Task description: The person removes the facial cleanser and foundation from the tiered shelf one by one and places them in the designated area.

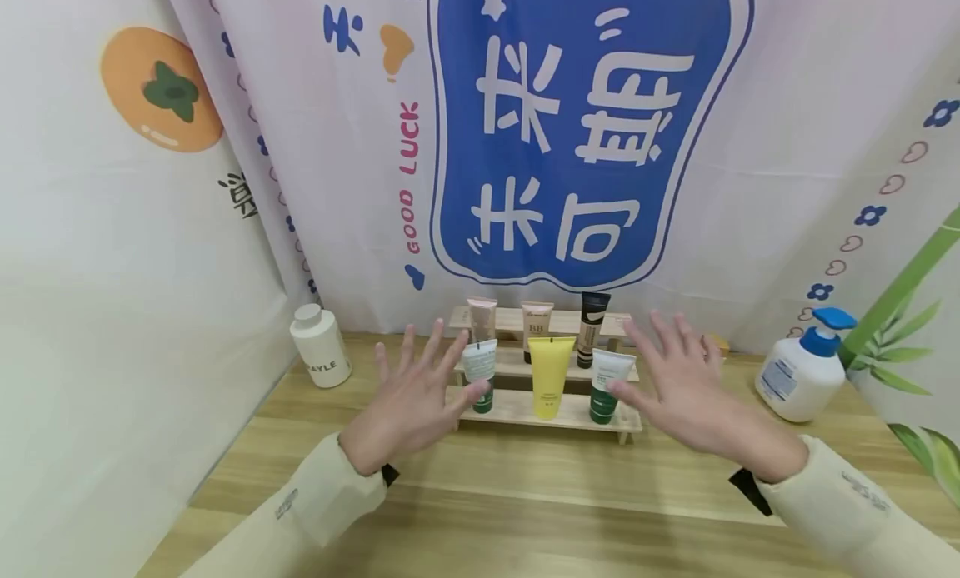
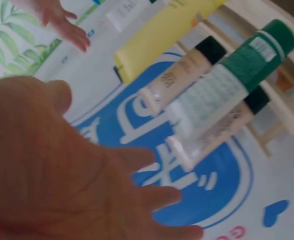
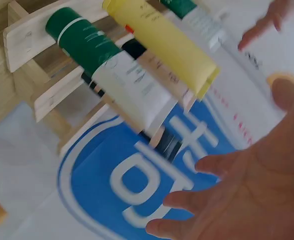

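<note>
Both hands are raised in front of a tiered wooden rack (image 1: 510, 407), fingers spread and holding nothing. The left hand (image 1: 416, 391) is nearest a white tube with a green cap (image 1: 480, 363) at the rack's front left. Close to the right hand (image 1: 686, 391) stands another white-and-green tube (image 1: 611, 374), which the thumb overlaps in the head view. Between them a yellow tube (image 1: 551, 378) stands cap down on the front tier. Behind are a pink tube (image 1: 482, 316), a beige BB tube (image 1: 536, 324) and a black-and-beige tube (image 1: 591, 332).
A white bottle (image 1: 321, 349) stands at the back left of the wooden table (image 1: 480, 495). On the right is a white pump bottle (image 1: 802, 374) with a blue top. A small orange-topped item (image 1: 716, 345) shows partly behind the right hand. A printed curtain (image 1: 360, 186) hangs behind.
</note>
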Tool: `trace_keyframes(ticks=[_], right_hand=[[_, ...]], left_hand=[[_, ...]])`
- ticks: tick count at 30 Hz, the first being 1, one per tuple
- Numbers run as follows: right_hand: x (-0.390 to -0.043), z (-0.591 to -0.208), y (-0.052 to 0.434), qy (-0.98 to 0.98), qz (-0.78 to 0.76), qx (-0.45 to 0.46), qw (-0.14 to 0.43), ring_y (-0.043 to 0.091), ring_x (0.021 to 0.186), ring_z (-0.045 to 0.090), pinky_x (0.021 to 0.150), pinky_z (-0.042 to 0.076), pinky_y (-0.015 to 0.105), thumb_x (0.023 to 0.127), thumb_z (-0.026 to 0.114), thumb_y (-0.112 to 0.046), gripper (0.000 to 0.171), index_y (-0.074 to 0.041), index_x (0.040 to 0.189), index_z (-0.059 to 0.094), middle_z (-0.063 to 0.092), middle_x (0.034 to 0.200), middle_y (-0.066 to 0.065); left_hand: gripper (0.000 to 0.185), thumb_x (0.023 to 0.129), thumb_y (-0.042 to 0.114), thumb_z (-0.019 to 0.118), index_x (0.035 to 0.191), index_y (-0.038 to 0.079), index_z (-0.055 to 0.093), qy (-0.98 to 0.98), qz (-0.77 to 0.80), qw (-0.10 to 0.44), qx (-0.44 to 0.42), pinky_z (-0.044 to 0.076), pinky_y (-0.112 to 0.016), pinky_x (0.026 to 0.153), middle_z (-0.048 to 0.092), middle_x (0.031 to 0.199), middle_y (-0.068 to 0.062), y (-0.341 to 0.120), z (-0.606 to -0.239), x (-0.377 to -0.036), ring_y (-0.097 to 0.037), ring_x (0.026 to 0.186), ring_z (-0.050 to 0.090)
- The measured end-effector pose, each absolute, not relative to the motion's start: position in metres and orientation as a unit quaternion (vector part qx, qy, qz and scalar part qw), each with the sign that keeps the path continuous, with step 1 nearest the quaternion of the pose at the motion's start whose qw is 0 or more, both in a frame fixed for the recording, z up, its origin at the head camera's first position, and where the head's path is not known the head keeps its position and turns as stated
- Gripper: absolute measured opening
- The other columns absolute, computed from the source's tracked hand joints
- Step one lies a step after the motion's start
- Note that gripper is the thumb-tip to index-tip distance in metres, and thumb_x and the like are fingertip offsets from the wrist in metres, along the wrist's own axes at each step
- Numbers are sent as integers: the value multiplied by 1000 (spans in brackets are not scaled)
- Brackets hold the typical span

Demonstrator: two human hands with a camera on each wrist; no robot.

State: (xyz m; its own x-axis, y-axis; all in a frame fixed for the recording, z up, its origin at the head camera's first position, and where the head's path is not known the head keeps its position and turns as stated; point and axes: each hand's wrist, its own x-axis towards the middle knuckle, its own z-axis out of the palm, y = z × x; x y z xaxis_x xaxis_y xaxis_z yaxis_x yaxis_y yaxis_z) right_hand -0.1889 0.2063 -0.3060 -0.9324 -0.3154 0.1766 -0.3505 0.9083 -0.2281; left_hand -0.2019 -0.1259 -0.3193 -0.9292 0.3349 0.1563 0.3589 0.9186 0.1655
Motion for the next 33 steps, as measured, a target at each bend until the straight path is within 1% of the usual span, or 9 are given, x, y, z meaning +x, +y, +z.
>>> trace_keyframes(ticks=[3, 6, 10, 13, 16, 19, 25, 30, 33], right_hand=[[-195, -309, 219, -968, 166, 161, 96, 54, 132, 7, 99, 2, 70, 96, 41, -53, 74, -6, 149, 21, 9, 150, 30], [-203, -318, 229, -965, 197, 140, 102, 53, 126, 25, 97, 19, 68, 97, 42, -49, 67, 0, 141, 35, 27, 142, 32], [-214, -342, 237, -964, 225, 117, 80, 45, 109, 50, 84, 42, 60, 97, 52, -37, 50, 3, 126, 53, 52, 124, 26], [-224, -364, 238, -961, 241, 119, 67, 38, 97, 60, 78, 48, 52, 93, 60, -22, 32, 2, 114, 61, 62, 111, 20], [-234, -385, 240, -954, 264, 133, 57, 34, 90, 62, 75, 51, 48, 88, 64, -10, 23, 2, 108, 64, 65, 103, 18], [-242, -402, 243, -947, 285, 140, 42, 28, 85, 62, 72, 52, 44, 84, 67, -5, 20, 1, 103, 65, 66, 98, 15], [-247, -415, 244, -943, 302, 137, 18, 21, 79, 60, 66, 51, 36, 79, 70, -3, 17, -3, 96, 66, 64, 91, 8], [-248, -417, 242, -942, 303, 146, 8, 19, 77, 59, 63, 50, 32, 78, 71, -2, 15, -3, 92, 66, 63, 88, 5], [-248, -418, 241, -943, 298, 146, 3, 18, 76, 59, 62, 50, 32, 79, 71, -1, 14, -3, 91, 66, 63, 86, 5]], left_hand=[[69, 93, 58, 43, 150, 22, 27, -970, -109, 107, -188, 14, -70, 100, 18, 154, -14, -129, -327, -214, -47, 135, 17], [61, 91, 44, 59, 142, 18, 39, -955, -132, 162, -212, 34, -61, 96, 39, 141, -16, -131, -335, -225, -41, 124, 38], [53, 88, 34, 67, 134, 12, 49, -935, -169, 206, -234, 43, -48, 90, 51, 126, -12, -132, -346, -236, -30, 111, 47], [46, 87, 28, 69, 127, 10, 54, -924, -190, 225, -243, 47, -42, 83, 54, 119, -10, -130, -352, -242, -26, 105, 50], [38, 87, 21, 71, 120, 9, 58, -915, -206, 238, -251, 47, -37, 78, 55, 113, -7, -127, -357, -247, -22, 99, 51], [31, 87, 16, 70, 115, 8, 59, -910, -214, 246, -256, 47, -35, 78, 56, 111, -7, -123, -362, -252, -21, 97, 51], [24, 87, 7, 67, 110, 7, 59, -908, -231, 248, -247, 47, -32, 74, 58, 107, -6, -119, -369, -259, -18, 92, 53], [19, 89, 2, 63, 106, 7, 55, -905, -276, 227, -230, 48, -28, 67, 59, 96, -3, -120, -371, -259, -14, 81, 54], [20, 91, 0, 59, 109, 5, 55, -903, -307, 210, -215, 49, -28, 67, 58, 96, -2, -124, -372, -260, -13, 81, 55]])
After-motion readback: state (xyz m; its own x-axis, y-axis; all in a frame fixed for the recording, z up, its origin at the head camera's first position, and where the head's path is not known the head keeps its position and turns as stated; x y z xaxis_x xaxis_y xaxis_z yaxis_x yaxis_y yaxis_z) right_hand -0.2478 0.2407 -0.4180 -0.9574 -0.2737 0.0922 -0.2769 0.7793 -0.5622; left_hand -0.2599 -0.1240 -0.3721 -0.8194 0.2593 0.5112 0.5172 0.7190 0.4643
